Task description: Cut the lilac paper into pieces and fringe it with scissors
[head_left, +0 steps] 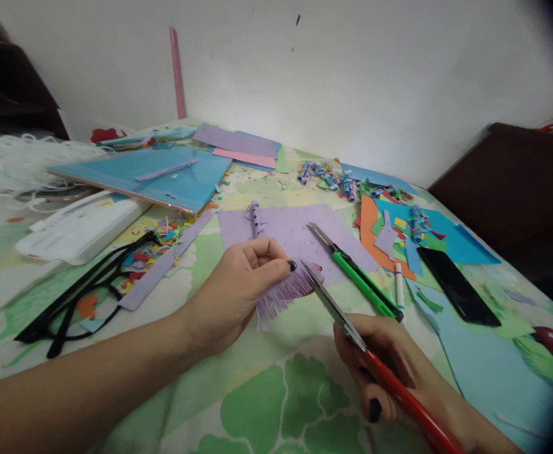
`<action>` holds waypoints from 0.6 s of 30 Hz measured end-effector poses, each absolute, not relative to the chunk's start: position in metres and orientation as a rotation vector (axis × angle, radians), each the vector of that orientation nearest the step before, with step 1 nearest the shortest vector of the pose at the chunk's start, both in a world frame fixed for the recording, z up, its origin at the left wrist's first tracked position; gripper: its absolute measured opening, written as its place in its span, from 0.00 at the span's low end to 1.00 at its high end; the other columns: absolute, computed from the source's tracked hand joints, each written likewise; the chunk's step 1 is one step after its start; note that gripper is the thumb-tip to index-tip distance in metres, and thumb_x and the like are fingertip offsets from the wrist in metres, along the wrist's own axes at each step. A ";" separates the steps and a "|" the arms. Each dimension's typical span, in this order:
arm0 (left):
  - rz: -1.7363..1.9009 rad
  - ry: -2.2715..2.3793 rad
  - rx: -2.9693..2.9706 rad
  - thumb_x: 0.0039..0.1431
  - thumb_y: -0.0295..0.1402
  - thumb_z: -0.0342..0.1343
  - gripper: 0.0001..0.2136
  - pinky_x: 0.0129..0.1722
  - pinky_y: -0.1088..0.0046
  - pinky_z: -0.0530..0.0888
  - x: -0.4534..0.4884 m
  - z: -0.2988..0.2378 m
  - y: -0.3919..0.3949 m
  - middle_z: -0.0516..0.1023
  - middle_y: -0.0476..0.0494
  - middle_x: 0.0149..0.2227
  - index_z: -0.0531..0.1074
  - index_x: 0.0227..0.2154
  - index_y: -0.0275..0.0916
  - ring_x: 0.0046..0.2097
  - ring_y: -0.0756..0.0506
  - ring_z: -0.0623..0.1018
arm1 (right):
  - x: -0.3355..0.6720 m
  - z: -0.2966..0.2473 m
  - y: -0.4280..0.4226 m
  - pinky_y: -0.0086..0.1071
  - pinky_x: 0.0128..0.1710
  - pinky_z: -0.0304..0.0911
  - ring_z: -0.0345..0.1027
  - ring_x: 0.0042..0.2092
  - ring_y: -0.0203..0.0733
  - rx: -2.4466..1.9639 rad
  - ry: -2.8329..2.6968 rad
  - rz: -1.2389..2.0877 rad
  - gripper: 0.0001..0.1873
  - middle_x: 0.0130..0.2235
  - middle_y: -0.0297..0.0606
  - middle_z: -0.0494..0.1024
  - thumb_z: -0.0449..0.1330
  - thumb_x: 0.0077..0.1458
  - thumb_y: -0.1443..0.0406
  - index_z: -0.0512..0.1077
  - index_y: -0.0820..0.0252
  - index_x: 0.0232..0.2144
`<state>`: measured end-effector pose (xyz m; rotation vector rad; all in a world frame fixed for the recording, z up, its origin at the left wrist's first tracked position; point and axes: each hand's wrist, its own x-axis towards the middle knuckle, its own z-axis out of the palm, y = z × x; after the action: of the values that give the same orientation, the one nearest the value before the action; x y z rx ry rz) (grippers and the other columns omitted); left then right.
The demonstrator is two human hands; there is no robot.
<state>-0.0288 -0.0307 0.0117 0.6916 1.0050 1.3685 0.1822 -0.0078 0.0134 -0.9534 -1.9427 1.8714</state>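
My left hand (241,287) pinches a purple fringed paper strip (285,293) between thumb and fingers; thin cut slits hang along its lower edge. My right hand (390,366) is wrapped round red-handled scissors (337,309), whose metal tips reach the right end of the fringe. Whether the blades are parted is hard to tell. Behind both hands lies a purple paper sheet (295,221) bearing a small rolled purple paper tube (256,219). A green utility knife (356,271) with its blade out rests partly on that sheet, just beyond the scissors.
Black eyeglasses (75,302) and colourful scraps (162,243) lie left, near a blue board (162,170) and white string (16,161). To the right are a phone (458,284), a marker (400,287) and coloured papers (368,236). Fringed rolls (349,186) sit near the wall.
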 end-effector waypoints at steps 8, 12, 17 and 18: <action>1.365 1.009 0.691 0.47 0.29 0.61 0.08 0.33 0.72 0.72 -0.029 0.012 -0.030 0.79 0.46 0.26 0.66 0.22 0.37 0.32 0.46 0.79 | 0.181 0.012 -0.007 0.26 0.19 0.41 0.41 0.23 0.30 -0.930 -1.974 1.857 0.29 0.21 0.25 0.51 0.67 0.41 0.46 0.56 0.58 0.21; 1.357 1.011 0.691 0.48 0.29 0.61 0.07 0.36 0.69 0.73 -0.029 0.012 -0.030 0.79 0.45 0.28 0.66 0.22 0.37 0.35 0.43 0.80 | 0.181 0.012 -0.007 0.26 0.19 0.41 0.42 0.23 0.30 -0.925 -1.981 1.842 0.28 0.21 0.26 0.52 0.67 0.40 0.45 0.57 0.58 0.21; 1.356 1.012 0.691 0.48 0.29 0.60 0.08 0.36 0.69 0.73 -0.029 0.011 -0.030 0.80 0.44 0.28 0.66 0.22 0.37 0.36 0.43 0.80 | 0.180 0.013 -0.006 0.26 0.19 0.41 0.42 0.23 0.30 -0.958 -2.000 1.826 0.28 0.21 0.25 0.52 0.67 0.40 0.48 0.56 0.58 0.20; 1.355 1.005 0.690 0.48 0.29 0.60 0.08 0.36 0.68 0.73 -0.029 0.011 -0.030 0.80 0.44 0.28 0.66 0.22 0.37 0.36 0.42 0.80 | 0.179 0.014 -0.006 0.26 0.19 0.41 0.41 0.23 0.30 -0.960 -2.007 1.825 0.28 0.21 0.25 0.51 0.67 0.40 0.48 0.56 0.58 0.20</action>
<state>-0.0294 -0.0295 0.0107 0.6904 1.0049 1.3550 0.1792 -0.0062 0.0136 -0.9595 -2.0067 1.8248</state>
